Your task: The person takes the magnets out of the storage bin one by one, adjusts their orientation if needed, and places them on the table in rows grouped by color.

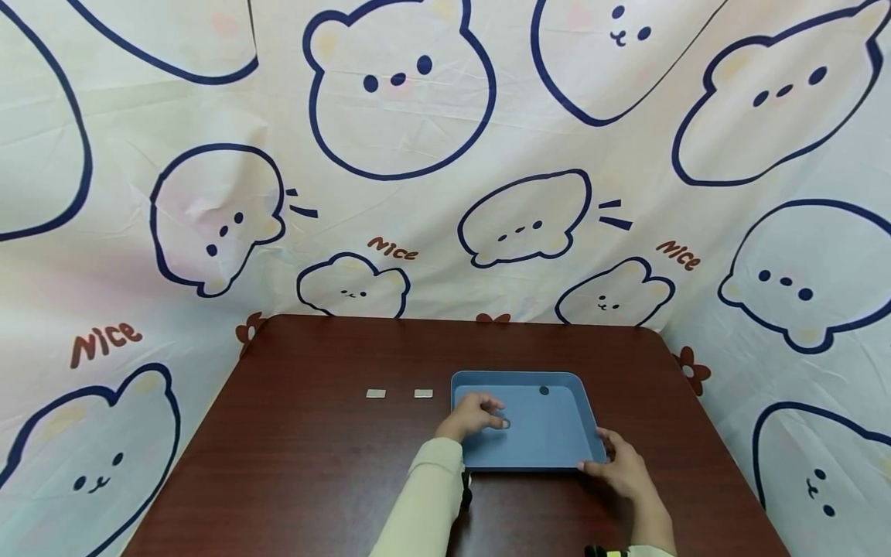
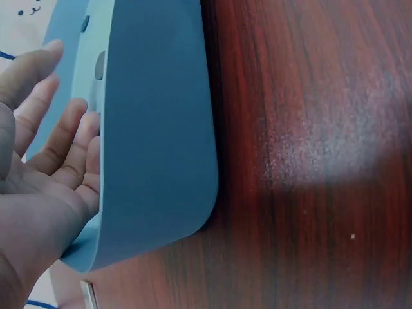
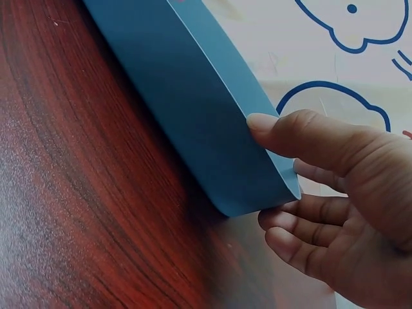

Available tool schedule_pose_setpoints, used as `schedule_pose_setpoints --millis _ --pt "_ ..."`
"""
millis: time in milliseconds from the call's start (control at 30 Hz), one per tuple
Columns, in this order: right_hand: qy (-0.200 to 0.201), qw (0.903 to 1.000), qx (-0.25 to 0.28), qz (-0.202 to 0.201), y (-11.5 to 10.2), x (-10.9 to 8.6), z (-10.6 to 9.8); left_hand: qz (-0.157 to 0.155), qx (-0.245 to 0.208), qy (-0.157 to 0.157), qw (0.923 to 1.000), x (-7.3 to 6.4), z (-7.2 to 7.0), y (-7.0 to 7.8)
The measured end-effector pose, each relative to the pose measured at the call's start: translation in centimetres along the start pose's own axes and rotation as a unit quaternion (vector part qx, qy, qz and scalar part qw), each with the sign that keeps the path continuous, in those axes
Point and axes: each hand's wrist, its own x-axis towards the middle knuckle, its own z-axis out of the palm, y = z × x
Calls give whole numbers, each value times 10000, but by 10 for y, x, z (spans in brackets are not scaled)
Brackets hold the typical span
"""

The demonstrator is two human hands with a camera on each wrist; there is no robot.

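The person's left hand [image 1: 473, 418] reached over the side wall of the blue tray [image 1: 550, 433], its fingers slack, slightly bent and spread apart, holding nothing. The right hand [image 1: 624, 468] was grasping the tray at its near right corner: the thumb pressed against the rim and the other fingers curled around the corner and under its edge. The tray sat on the desk [image 1: 313, 456], below the left fingers and to the left of the right ones. Inside it, one dark disc [image 1: 544, 391] lay beyond the left fingers and to their right, well apart from them; a second disc [image 2: 100, 65] lay just beside those fingertips, with a gap showing in the left wrist view. Out to the left of the left fingers, two pale pieces [image 1: 423, 394] lay on the desk, apart from each other and from the tray. The likeliest trouble was the right fingers lifting or twisting that corner: a tilt could send both discs sliding across the tray floor. A careless sweep of the left fingertips might knock the nearer disc away, and the left wrist, so close to the side wall, could bump the tray out of place. A leftward shove from the right fingers might also drive the tray into the nearer pale piece.
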Motion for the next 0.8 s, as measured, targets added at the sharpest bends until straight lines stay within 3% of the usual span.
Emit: schedule_pose_setpoints --millis 500,800 --pt "84 10000 20 32 1 0 1 -198 959 419 9943 4 13 -1" --pt "74 10000 16 33 1 -1 1 -441 1081 770 9902 5 19 -1"
